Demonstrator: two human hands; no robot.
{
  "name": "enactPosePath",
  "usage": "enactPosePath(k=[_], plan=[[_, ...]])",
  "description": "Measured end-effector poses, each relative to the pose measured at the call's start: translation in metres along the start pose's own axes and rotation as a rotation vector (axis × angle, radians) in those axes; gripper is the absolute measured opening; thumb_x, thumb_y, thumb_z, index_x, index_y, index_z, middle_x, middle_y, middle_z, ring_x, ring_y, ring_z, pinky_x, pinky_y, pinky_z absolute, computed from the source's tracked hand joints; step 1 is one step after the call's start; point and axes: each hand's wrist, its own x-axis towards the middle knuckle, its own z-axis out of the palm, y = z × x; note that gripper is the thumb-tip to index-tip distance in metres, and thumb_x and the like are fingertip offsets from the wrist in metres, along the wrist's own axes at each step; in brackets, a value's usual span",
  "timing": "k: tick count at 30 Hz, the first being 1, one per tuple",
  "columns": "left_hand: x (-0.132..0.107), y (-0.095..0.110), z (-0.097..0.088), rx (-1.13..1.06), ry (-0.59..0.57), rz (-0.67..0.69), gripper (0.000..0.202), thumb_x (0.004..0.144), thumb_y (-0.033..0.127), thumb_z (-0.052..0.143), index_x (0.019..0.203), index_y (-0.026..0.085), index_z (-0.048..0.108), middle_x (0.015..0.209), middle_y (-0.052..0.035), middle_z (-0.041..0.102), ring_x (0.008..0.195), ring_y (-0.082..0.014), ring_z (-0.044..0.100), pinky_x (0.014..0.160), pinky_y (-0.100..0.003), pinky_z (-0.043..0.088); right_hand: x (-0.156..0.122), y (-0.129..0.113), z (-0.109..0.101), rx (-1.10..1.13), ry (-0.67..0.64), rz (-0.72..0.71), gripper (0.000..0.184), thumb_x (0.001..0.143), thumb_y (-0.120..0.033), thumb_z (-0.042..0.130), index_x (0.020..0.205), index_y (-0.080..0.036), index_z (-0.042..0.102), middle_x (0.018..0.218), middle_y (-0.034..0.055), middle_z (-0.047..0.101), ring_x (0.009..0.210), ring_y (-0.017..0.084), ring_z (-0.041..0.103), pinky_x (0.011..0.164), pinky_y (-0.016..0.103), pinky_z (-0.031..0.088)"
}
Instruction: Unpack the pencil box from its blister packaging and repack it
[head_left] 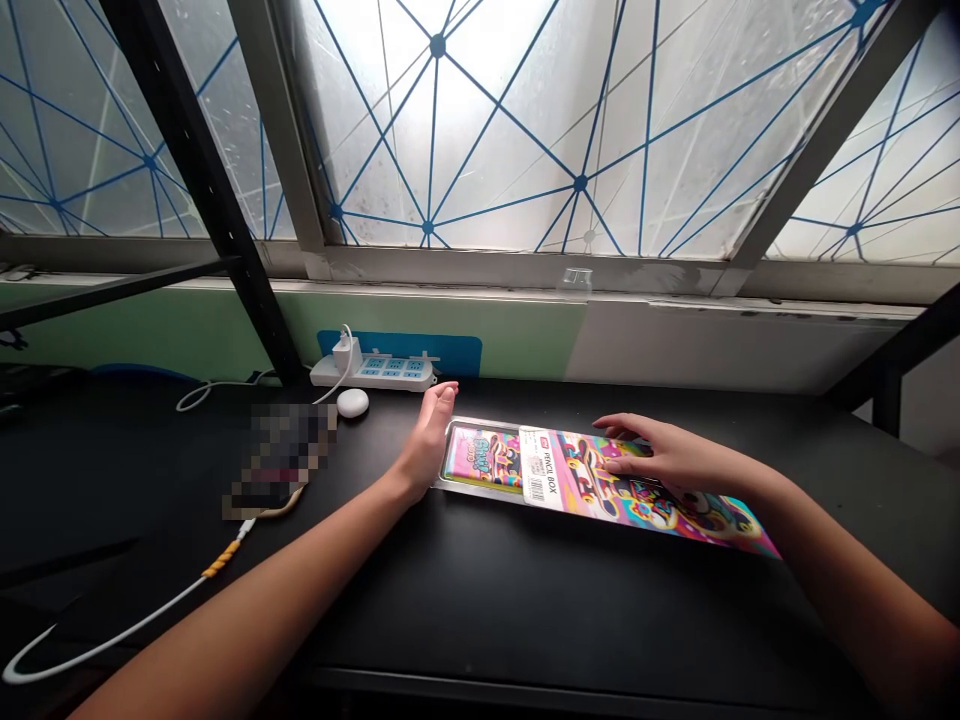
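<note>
A long, flat pencil box package (592,475) with bright cartoon printing lies slantwise on the black desk. Its left end shows clear plastic around a pink printed case (480,452), and a white label (539,468) reads "PENCIL BOX". My left hand (429,440) stands on edge against the package's left end, fingers stretched away from me and partly hidden behind one another. Across the right half of the package rests my right hand (652,455), open, with its thumb on the printed face and its fingers reaching past the far edge. My right wrist covers part of the package.
A white power strip (394,374) with a plugged-in charger (346,352) sits by the wall. Near it are a round white case (352,403) and a blurred-out device (281,460) on a white cable (142,620). Black metal frame bars (202,180) rise before the window.
</note>
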Motion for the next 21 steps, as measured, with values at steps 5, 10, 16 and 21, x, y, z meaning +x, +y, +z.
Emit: enactPosePath(k=[5,10,16,21], plan=[[0.002,0.004,-0.011,0.010,-0.078,0.013,0.066,0.103,0.063,0.004,0.152,0.026,0.029,0.161,-0.0109,0.038,0.153,-0.0229,0.027,0.122,-0.046,0.026,0.031,-0.053,0.010,-0.165,-0.030,-0.132,0.073,0.079,-0.073,0.064,0.133,-0.025,0.064,0.134,0.0127,0.066,0.116,0.035,0.065,0.096,0.043,0.053],[0.005,0.006,-0.017,-0.106,-0.136,-0.057,0.065,0.103,0.063,0.012,0.152,0.025,0.030,0.161,-0.0128,0.038,0.146,-0.0268,0.041,0.113,-0.043,0.042,0.067,-0.122,0.035,-0.222,-0.090,-0.220,0.057,0.082,-0.063,0.065,0.124,-0.025,0.069,0.124,0.0116,0.072,0.105,0.033,0.069,0.088,0.043,0.053],[0.017,0.000,-0.026,-0.054,-0.034,-0.125,0.044,0.102,0.042,0.035,0.140,0.021,0.043,0.148,-0.0144,0.054,0.128,-0.0284,0.060,0.099,-0.042,0.054,0.063,-0.146,0.048,-0.258,-0.009,-0.288,0.055,0.089,-0.059,0.058,0.133,-0.027,0.062,0.137,0.0115,0.065,0.123,0.035,0.061,0.109,0.053,0.037],[0.019,-0.005,-0.031,-0.014,-0.043,-0.177,0.050,0.084,0.014,0.049,0.134,0.021,0.049,0.141,-0.0152,0.059,0.105,-0.0257,0.070,0.076,-0.036,0.060,0.041,-0.088,0.030,-0.205,0.042,-0.134,0.069,0.087,-0.069,0.051,0.136,-0.021,0.060,0.143,0.0141,0.061,0.129,0.038,0.057,0.107,0.050,0.043]])
